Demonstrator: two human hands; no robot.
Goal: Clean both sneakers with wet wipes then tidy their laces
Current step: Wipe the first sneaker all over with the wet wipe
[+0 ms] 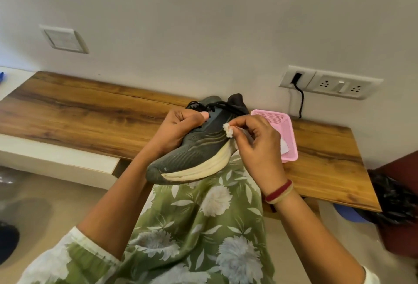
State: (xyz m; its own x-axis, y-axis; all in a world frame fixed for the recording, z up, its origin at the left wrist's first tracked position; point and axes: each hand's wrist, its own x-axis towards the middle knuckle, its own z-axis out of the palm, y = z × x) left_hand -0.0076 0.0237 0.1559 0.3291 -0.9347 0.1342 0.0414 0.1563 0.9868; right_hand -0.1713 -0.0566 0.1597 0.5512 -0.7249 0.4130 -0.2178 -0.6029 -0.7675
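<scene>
A grey sneaker (pixel 194 148) with a cream sole and black laces (pixel 217 105) is held up over my lap, toe pointing down-left. My left hand (pixel 178 130) grips its upper near the laces, thumb on top. My right hand (pixel 253 145) pinches a crumpled white wet wipe (pixel 228 131) against the sneaker's side near the heel. A second dark shape behind the sneaker's heel (pixel 237 100) may be the other sneaker; most of it is hidden.
A wooden shelf (pixel 90 111) runs along the wall. A pink mesh basket (pixel 287 130) with white wipes sits on it right of my hands. A wall socket with a black cable (pixel 300 100) is above. A black bin bag (pixel 393 197) is at the right.
</scene>
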